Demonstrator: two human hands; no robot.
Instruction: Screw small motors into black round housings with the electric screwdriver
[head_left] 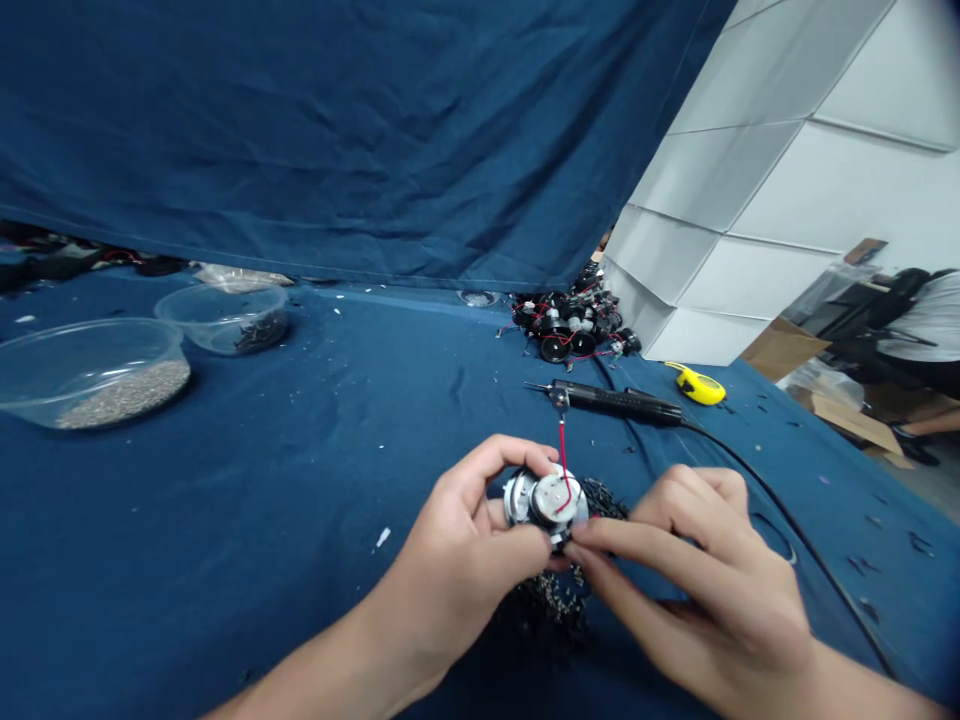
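Observation:
My left hand (472,550) is wrapped round a small motor assembly (553,498), a silver round can set in a white and black housing. From the can a red wire (563,450) sticks up, with a small dark piece at its tip. The thumb and index finger of my right hand (697,570) are pinched together at the assembly's lower right edge; whatever lies between them is hidden. Beneath both hands is a heap of small black and silver pieces (551,600), partly covered. Just beyond lies a black electric screwdriver (622,402) with its bit pointing left.
Two clear plastic bowls stand left: one bowl (90,340) with small metal pieces, another bowl (172,305) with dark pieces. At the back, a pile of wired black parts (574,325) sits beside white boxes (705,335). A yellow tape measure (700,386) and a cable (787,520) are right. A person (926,320) is far right.

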